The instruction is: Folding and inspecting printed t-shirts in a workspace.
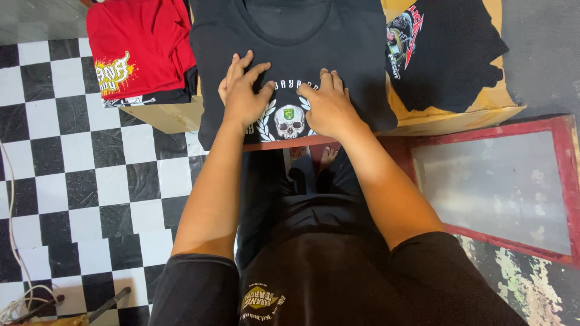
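Floor: a black-and-white checkered floor [84,181] at the left, a red-framed screen [501,187] leaning at the right.
Left hand [243,93]: flat, fingers spread, pressing on the black shirt [302,42].
Right hand [329,105]: flat on the same shirt, beside the skull print [289,121].
Black shirt: spread across the desk [175,115].
Farther: red shirt [139,48] left, another black shirt [447,48] right.

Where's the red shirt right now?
In the head view, the red shirt lies folded at upper left, beside the black shirt under both hands, on the board's left end above the checkered floor.
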